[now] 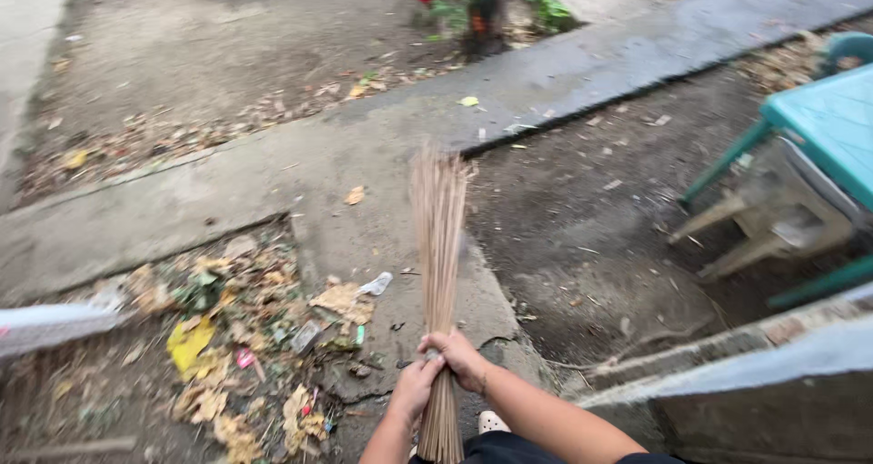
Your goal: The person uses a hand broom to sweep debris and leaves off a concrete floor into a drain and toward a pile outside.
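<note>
Both my hands grip a bundle broom of thin brown sticks (438, 237) near its lower end. My left hand (416, 387) wraps the bundle from the left, and my right hand (461, 358) holds it just above, from the right. The splayed broom tips point away from me over a concrete path (227, 191). A pile of dry leaves, yellow scraps and bits of plastic litter (245, 337) lies on the ground to the left of the broom.
A teal plastic table (823, 132) stands at the right over bare dirt. A low concrete ledge (755, 373) runs at lower right. More dry leaves (155, 136) line the path's far edge. Plants (491, 9) grow at the top.
</note>
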